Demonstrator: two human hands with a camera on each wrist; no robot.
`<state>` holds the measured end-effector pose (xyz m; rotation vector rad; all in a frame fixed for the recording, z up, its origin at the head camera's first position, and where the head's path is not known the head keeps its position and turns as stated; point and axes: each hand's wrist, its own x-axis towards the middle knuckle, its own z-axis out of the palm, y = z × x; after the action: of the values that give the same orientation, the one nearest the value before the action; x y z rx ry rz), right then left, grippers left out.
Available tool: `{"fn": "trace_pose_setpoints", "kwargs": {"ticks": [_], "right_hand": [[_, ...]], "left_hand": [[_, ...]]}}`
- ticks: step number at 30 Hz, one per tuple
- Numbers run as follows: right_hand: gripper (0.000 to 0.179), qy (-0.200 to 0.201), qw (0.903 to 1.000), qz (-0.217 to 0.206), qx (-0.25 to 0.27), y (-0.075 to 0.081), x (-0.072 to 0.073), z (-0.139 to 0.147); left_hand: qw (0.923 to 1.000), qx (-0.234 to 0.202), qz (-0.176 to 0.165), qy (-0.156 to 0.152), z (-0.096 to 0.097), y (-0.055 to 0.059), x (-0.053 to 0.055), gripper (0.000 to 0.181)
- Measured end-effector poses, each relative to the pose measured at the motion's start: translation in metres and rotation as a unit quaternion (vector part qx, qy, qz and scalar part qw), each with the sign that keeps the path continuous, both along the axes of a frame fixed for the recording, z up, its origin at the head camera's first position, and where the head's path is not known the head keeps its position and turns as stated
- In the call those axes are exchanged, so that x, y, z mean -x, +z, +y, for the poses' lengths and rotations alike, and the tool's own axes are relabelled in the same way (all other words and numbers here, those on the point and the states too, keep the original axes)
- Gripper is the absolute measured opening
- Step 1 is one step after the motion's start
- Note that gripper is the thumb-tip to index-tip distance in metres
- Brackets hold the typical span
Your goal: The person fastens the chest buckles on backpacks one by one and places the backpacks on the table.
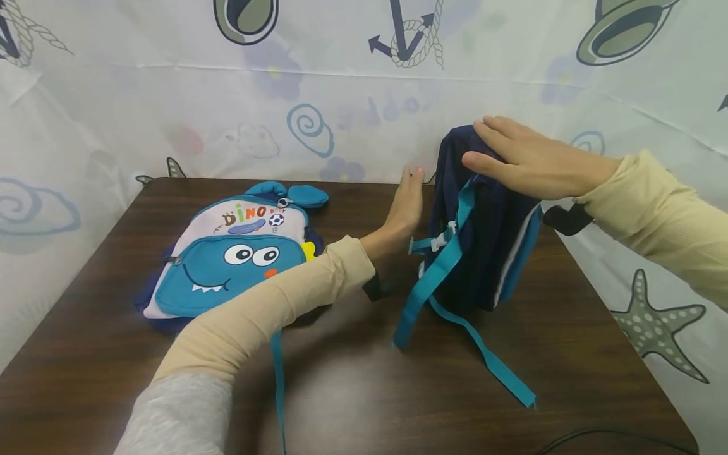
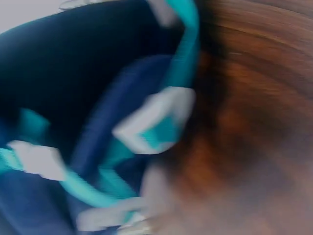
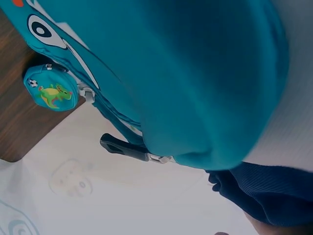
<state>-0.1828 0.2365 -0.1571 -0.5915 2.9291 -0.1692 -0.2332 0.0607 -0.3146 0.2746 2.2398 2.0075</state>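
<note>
A navy and teal child's backpack [image 1: 474, 265] stands upright on the right half of the table, turned sideways with its straps to the left. My right hand [image 1: 534, 161] rests on its upper part, fingers extended. Beside the strap side is my left hand [image 1: 402, 212], fingers straight and pointing up; contact with the bag cannot be made out. A teal strap [image 1: 435, 275] hangs from the bag, and its white buckle [image 2: 156, 122] is blurred in the left wrist view. The right wrist view shows the teal front, a zipper pull [image 3: 124, 148] and a small round pouch [image 3: 51, 88].
A second backpack [image 1: 193, 272], with a cartoon face and DINO lettering, lies face up at the left, partly behind my left arm. The brown table [image 1: 352, 379] meets a patterned cloth [image 1: 364, 95] at the back. A black cable [image 1: 614, 431] crosses the front right corner.
</note>
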Motion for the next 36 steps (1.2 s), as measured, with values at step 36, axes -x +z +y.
{"fn": "trace_pose_setpoints", "kwargs": {"ticks": [36], "right_hand": [[0.094,-0.014,0.9998,-0.003,-0.014,-0.012,0.000,0.016]], "left_hand": [[0.9281,-0.090,-0.321,-0.166,0.032,-0.056,-0.044,0.097]]}}
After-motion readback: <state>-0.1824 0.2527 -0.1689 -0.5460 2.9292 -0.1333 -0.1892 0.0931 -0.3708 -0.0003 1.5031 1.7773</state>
